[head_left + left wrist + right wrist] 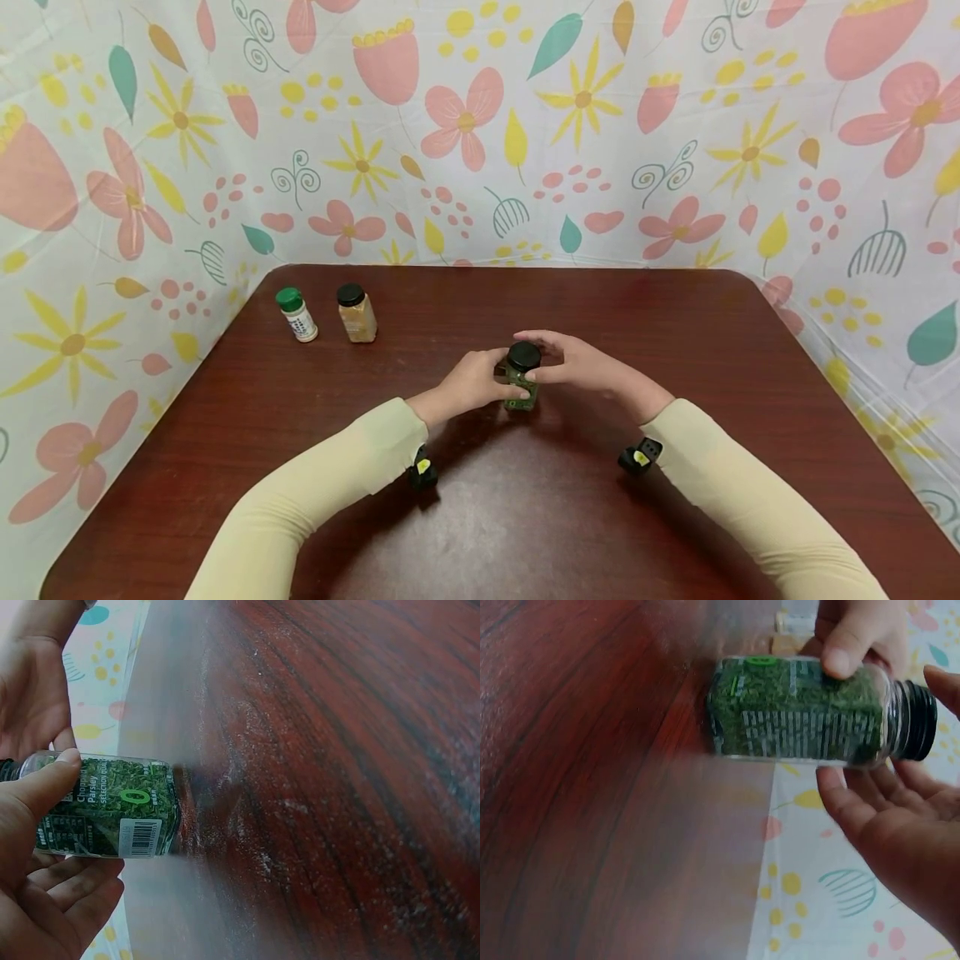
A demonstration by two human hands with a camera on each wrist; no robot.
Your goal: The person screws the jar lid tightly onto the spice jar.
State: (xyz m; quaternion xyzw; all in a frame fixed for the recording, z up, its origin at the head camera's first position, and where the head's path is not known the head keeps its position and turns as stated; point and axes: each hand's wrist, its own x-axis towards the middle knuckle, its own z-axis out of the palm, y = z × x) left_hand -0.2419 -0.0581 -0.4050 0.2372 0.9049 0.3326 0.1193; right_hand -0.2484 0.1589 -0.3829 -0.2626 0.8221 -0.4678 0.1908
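A clear jar of chopped parsley [519,403] with a black lid [524,356] stands upright near the middle of the table in the head view. My left hand [474,380] grips its body from the left, thumb across the label [124,791]. On the other side my right hand [596,368] surrounds the lid with parted, gently bent fingers. In the right wrist view, gaps show between the black lid [921,720] and the right thumb and fingers. Green flakes fill most of the jar.
At the table's back left stand a green-capped white shaker [298,317] and a black-capped jar of tan powder [357,315]. The dark wooden table [480,517] meets a flowered cloth [465,200] behind it. Each wrist wears a small black camera.
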